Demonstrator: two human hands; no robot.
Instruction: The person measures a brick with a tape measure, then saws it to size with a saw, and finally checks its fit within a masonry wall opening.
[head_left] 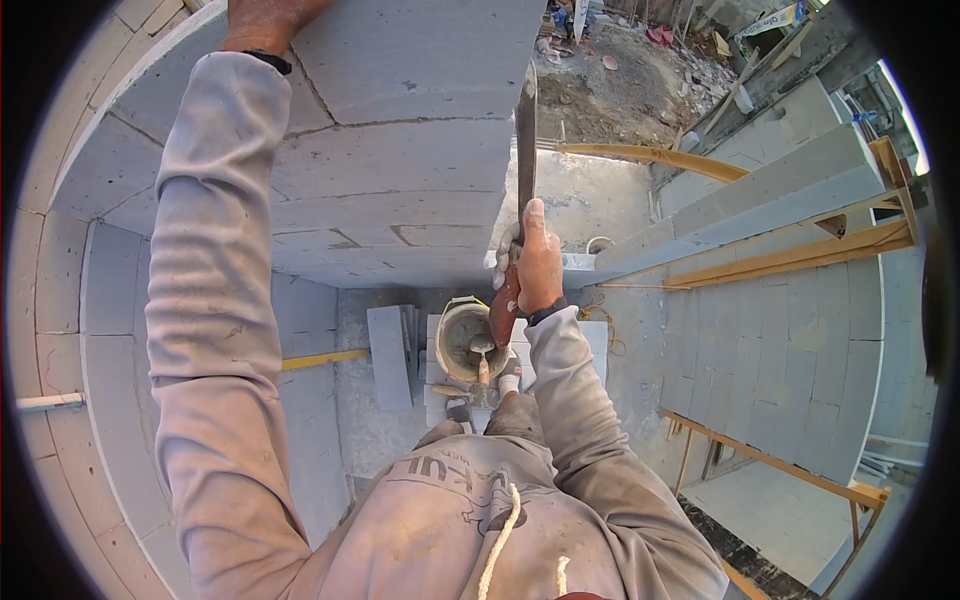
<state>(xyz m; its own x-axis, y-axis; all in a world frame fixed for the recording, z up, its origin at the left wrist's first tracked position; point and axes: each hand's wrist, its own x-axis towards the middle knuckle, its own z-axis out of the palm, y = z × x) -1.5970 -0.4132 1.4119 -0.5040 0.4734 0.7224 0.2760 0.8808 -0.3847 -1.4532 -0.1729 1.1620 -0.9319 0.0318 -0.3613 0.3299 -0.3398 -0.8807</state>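
My right hand (541, 260) is wrapped round the reddish-brown handle (505, 305) of a handsaw, with the index finger stretched along it. The saw's narrow blade (526, 150) points away from me, right at the end edge of a grey block wall (400, 165). My left hand (268, 22) lies at the wall's upper left, cut off by the top of the view, so its fingers are hidden. Below the saw, a bucket (446, 345) stands on the floor with a trowel (484, 365) inside.
Loose blocks (388, 355) stand near the bucket, by my feet. A yellow bar (325, 360) lies to the left. On the right are another block wall (770, 370), a long ledge (740, 200) and timber supports (790, 255). Rubble ground (620, 100) shows beyond the opening.
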